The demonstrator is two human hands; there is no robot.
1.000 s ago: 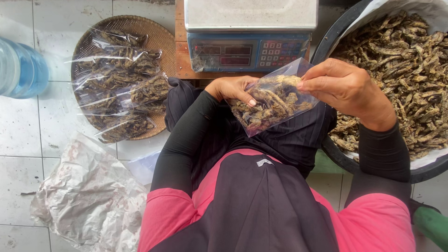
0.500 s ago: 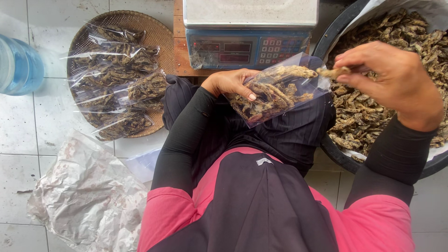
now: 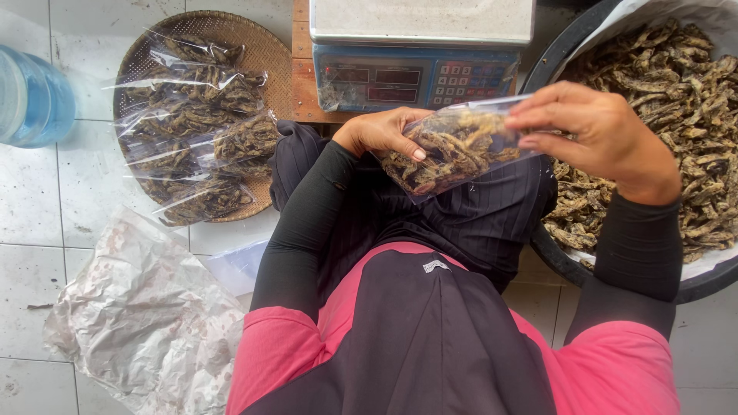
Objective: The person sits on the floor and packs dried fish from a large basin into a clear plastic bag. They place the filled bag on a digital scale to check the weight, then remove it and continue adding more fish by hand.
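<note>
The left hand (image 3: pixel 380 132) curls its fingers closed around one side of a clear plastic bag (image 3: pixel 450 150), thumb pressed on the front film. The right hand (image 3: pixel 596 134) pinches the bag's opposite upper edge between thumb and bent fingers, so both grips are shut on it. The bag hangs in the air over the person's lap, just below a digital scale (image 3: pixel 419 54). It is thin, glossy and crinkled, packed with dried fish, brown, shrivelled and stick-like.

A large dark basin (image 3: pixel 565 265), lined with white sheet and cut off at the right edge, holds a loose heap of the same fish. On the left, a round woven tray (image 3: pixel 265 54) carries several filled bags lying flat. A blue translucent water jug (image 3: pixel 34 100) is cut off at the frame's edge. Crumpled plastic sheets (image 3: pixel 142 323) lie on the tiled floor. The scale's far side lies out of view.
</note>
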